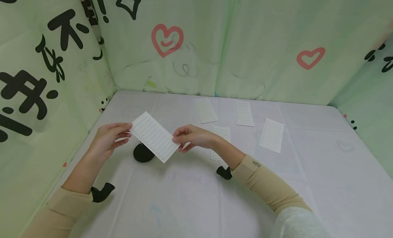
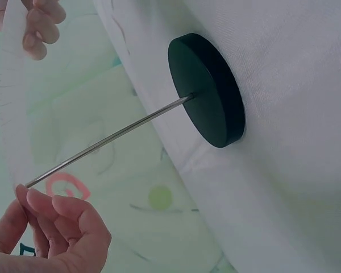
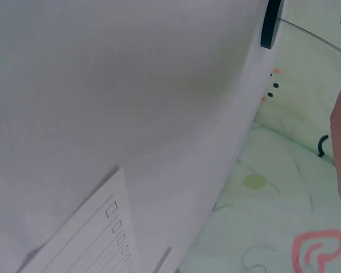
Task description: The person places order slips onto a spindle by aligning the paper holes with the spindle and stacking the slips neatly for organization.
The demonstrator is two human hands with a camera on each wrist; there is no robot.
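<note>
A white card (image 1: 155, 137) printed with checkbox lines is held tilted above the table between both hands. My left hand (image 1: 108, 139) pinches its left corner between thumb and fingers. At the opposite corner, my right hand (image 1: 194, 137) grips it with thumb and index finger. Beneath the card stands a spike holder with a round black base (image 1: 143, 153). The left wrist view shows its thin metal rod (image 2: 108, 139) rising from the base, its tip close to my left fingertips; whether it touches the card I cannot tell.
Similar cards lie farther back on the white-covered table: one at the back (image 1: 205, 110), a second (image 1: 244, 113) beside it, a third (image 1: 272, 135) to the right. Another card (image 1: 220, 132) is partly behind my right forearm. Printed green curtains (image 1: 196, 74) enclose the table.
</note>
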